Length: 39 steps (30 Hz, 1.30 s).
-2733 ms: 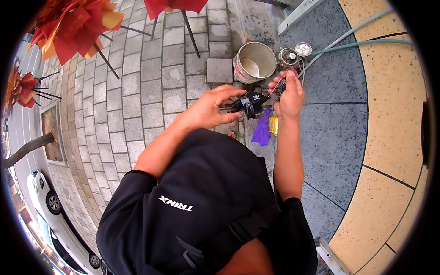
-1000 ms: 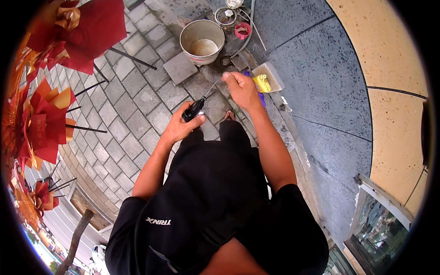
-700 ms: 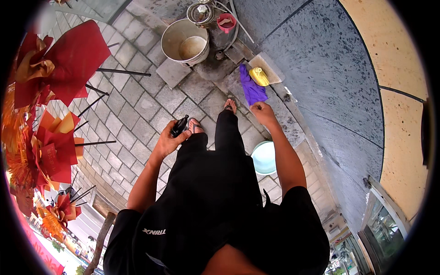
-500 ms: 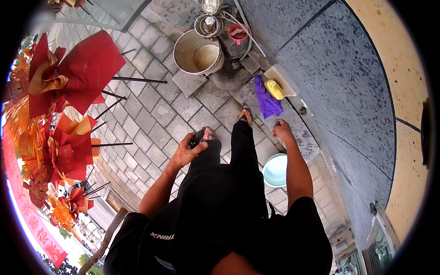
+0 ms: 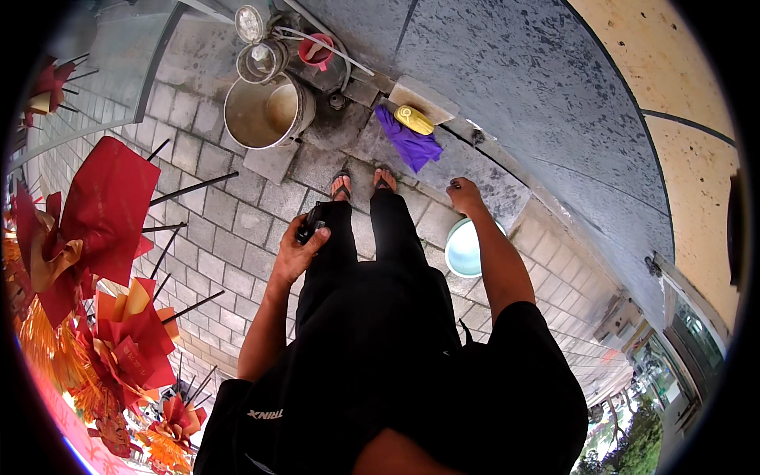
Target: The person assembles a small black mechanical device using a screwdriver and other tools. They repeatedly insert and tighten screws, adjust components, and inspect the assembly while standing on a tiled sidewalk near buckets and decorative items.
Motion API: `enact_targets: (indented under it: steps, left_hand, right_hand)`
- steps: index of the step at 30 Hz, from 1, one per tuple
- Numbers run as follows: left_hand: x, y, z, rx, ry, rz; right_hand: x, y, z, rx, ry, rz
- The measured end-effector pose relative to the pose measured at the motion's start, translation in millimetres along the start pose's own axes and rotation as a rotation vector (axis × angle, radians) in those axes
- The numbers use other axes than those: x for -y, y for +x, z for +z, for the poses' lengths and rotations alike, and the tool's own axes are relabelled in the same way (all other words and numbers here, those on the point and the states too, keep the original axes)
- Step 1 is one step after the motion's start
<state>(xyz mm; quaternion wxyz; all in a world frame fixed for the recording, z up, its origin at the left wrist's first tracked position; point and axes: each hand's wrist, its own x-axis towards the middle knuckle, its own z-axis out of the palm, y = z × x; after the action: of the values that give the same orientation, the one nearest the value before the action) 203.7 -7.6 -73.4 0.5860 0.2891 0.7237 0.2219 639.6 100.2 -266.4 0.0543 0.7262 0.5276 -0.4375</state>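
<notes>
My left hand (image 5: pixel 299 253) is closed round a small black object (image 5: pixel 312 225), held in front of my left thigh; its kind I cannot make out. My right hand (image 5: pixel 467 195) is curled, with a small dark bit showing at the fingertips. It hangs above the ledge, near a pale blue basin (image 5: pixel 461 255) that my forearm partly covers. Beyond that hand a crumpled purple cloth (image 5: pixel 409 148) lies on the stone. Against the cloth rests a yellow bottle (image 5: pixel 413 119) on its side.
A large worn bucket (image 5: pixel 237 119) stands ahead left, beside smaller metal pails (image 5: pixel 252 70) and a red plastic cup (image 5: pixel 318 55). A grey hose (image 5: pixel 332 43) runs behind them. Red-wrapped bouquets (image 5: pixel 111 210) on black legs crowd the left. A grey stone wall (image 5: pixel 538 103) bounds the right.
My view has turned, so the bucket, cloth and bottle sit further left and the bouquets lower. My feet now stand nearly side by side. Both hands stay closed.
</notes>
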Motion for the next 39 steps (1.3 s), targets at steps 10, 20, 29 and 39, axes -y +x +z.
enact_targets:
  steps: [10,20,29,39]
  left_hand:
    - [-43,12,-33,0.372,0.226,0.407]
    - [-46,12,7,0.603,0.47,0.731]
    - [2,-106,98,1.104,0.904,0.875]
    - [98,-336,220,1.376,0.914,1.121]
  right_hand:
    - [16,-90,-64,-0.331,0.664,0.255]
    - [124,-278,71,-0.054,1.028,0.025]
    - [61,-393,123,-0.419,1.816,-0.119]
    - [-90,-668,200,-1.141,1.612,-0.079]
